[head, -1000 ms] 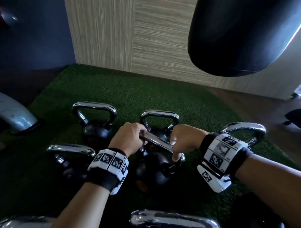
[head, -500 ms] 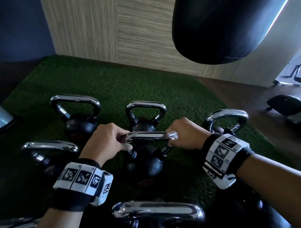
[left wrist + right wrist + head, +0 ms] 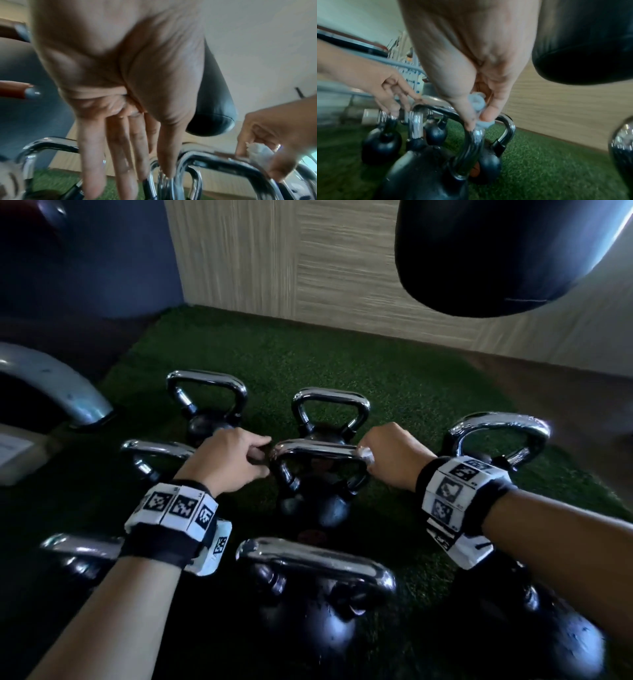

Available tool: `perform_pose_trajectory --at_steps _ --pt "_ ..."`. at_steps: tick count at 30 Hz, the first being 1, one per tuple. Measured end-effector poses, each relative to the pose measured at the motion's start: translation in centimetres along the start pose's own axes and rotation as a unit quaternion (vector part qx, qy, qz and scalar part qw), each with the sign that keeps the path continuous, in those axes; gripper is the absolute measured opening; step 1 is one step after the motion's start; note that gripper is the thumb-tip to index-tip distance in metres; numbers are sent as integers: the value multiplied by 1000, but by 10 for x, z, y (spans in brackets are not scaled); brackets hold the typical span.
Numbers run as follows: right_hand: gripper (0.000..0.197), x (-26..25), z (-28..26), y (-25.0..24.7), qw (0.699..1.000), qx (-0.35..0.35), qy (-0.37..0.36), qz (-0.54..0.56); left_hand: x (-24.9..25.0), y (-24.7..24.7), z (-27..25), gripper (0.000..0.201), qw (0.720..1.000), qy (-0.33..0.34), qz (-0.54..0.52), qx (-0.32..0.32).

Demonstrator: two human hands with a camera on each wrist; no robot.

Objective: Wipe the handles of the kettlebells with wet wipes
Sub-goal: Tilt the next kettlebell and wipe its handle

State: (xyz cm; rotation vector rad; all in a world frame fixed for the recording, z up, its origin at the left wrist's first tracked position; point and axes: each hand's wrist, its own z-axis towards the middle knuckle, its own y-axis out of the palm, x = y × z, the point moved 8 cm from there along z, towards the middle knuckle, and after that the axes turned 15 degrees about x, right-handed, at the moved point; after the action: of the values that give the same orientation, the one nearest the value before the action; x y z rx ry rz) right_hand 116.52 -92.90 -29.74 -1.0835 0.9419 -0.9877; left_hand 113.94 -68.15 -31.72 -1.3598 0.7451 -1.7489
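Observation:
A black kettlebell with a chrome handle (image 3: 318,448) stands upright on the green turf between my hands. My left hand (image 3: 263,455) is at the handle's left corner. Its fingers (image 3: 92,175) point straight down and its thumb tip touches the chrome bar (image 3: 223,162). My right hand (image 3: 368,457) pinches a crumpled white wet wipe (image 3: 364,453) against the handle's right corner. The right wrist view shows the wipe (image 3: 476,102) squeezed between thumb and fingers, just above the handle's right leg (image 3: 471,148).
Several more chrome-handled kettlebells crowd round: behind (image 3: 330,402), back left (image 3: 207,392), right (image 3: 500,426), left (image 3: 154,450) and in front (image 3: 315,559). A black punching bag (image 3: 496,251) hangs above on the right. A grey machine leg (image 3: 51,381) stands at the left.
The middle kettlebell, tilted a second ago, now stands level. My left hand has loosened from a full grip to straight fingers touching the handle's corner. The right hand stays at the right end.

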Motion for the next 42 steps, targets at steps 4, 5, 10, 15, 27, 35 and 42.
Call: perform_pose_trajectory --at_steps 4,5,10,15,27,35,42 --pt "14 -5 -3 -44 994 70 -17 87 -21 -22 -35 37 999 -48 2 4" --pt "21 -9 -6 -49 991 54 -26 122 -27 -23 -47 34 998 -54 19 -4" --pt "25 -58 -41 -42 918 -165 -54 357 -51 -11 -100 41 987 -122 38 -100" --pt "30 -89 -59 -51 889 -237 -109 377 -46 18 -145 45 954 -179 -6 -239" --pt "34 -83 -97 -72 975 -65 -128 172 -39 55 -177 100 962 -67 44 -262" --pt "35 -85 -141 -80 991 -6 -76 107 -33 76 -167 109 965 -54 -20 -257" --pt "28 -72 -181 -74 984 87 13 152 -43 99 -167 64 955 -100 -98 -260"
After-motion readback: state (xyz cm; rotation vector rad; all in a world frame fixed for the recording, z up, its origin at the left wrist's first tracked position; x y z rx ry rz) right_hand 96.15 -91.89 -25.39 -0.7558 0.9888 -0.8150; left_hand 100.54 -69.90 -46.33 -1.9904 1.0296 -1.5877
